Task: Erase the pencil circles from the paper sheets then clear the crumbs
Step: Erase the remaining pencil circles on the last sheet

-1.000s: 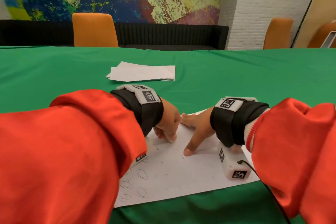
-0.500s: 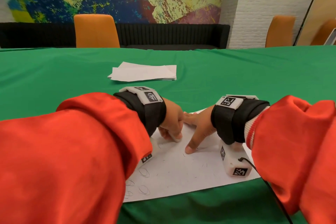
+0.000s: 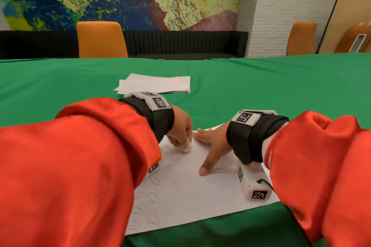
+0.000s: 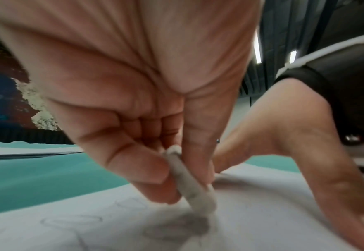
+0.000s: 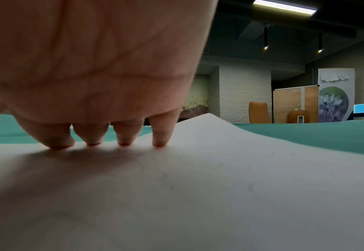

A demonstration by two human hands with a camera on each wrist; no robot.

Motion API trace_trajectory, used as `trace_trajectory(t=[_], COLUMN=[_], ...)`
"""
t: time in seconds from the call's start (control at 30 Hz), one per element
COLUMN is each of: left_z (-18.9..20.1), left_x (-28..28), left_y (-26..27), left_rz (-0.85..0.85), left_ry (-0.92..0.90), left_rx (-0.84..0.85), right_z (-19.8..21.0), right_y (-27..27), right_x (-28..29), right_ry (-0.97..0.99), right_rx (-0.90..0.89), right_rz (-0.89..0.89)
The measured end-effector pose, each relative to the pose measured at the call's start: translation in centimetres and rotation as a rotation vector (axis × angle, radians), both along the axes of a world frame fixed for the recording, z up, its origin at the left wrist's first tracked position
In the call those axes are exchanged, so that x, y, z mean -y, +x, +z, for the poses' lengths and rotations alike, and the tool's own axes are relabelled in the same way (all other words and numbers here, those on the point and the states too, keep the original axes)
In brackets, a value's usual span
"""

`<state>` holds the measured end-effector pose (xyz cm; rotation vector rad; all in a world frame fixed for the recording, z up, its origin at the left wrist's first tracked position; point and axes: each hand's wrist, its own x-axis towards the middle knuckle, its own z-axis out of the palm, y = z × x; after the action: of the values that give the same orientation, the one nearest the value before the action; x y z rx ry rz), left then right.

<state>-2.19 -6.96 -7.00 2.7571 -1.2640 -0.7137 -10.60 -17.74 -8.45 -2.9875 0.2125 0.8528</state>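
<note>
The left hand [image 3: 179,129], knuckles up, has its grip pinching a white eraser [image 3: 187,149] between thumb and fingers, tip down on the paper sheet [image 3: 192,192]. At its 3 o'clock, the right hand [image 3: 212,142] lies with its grip spread, fingertips [image 5: 159,142] pressing the sheet flat. Pencil circles [image 3: 153,197] line the sheet's 8 o'clock corner on the green tabletop [image 3: 281,90]; eraser crumbs [image 3: 220,188] are scattered elsewhere.

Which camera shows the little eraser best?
The left wrist view. There the eraser fills the middle of the picture, pinched between the thumb and fingers of the left hand, its tip down on the paper. The head view shows only a small white end under the fingers. The right wrist view doesn't show it.
</note>
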Motion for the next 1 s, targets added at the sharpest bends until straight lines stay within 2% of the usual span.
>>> trace_trajectory(t=[0.3, 0.4, 0.5, 0.63, 0.83, 0.9, 1.0], left_z=[0.2, 0.3, 0.1, -0.6, 0.2, 0.5, 0.8], left_x=[-0.5, -0.4, 0.7, 1.3, 0.1, -0.5, -0.7], left_y=[1.9, 2.0, 1.2, 0.4, 2.0, 2.5, 2.8], left_rz=[-0.027, -0.022, -0.042, -0.075, -0.004, 0.012, 0.027], left_ry=[0.196, 0.12, -0.003, 0.124, 0.215, 0.197, 0.081], left_rx=[0.064, 0.049, -0.055, -0.032, 0.0, 0.055, 0.001], right_z=[0.1, 0.0, -0.1, -0.2, -0.1, 0.0, -0.1], right_y=[0.0, 0.1, 0.2, 0.2, 0.2, 0.1, 0.1], right_x=[0.0, 0.1, 0.3, 0.2, 0.1, 0.1, 0.2], right_ry=[-0.015, -0.009, 0.01, 0.009, -0.003, -0.01, -0.009], right_rx=[0.001, 0.001, -0.004, -0.006, 0.003, 0.01, 0.014], right_rz=[0.013, 0.014, 0.008, 0.006, 0.007, 0.016, 0.011])
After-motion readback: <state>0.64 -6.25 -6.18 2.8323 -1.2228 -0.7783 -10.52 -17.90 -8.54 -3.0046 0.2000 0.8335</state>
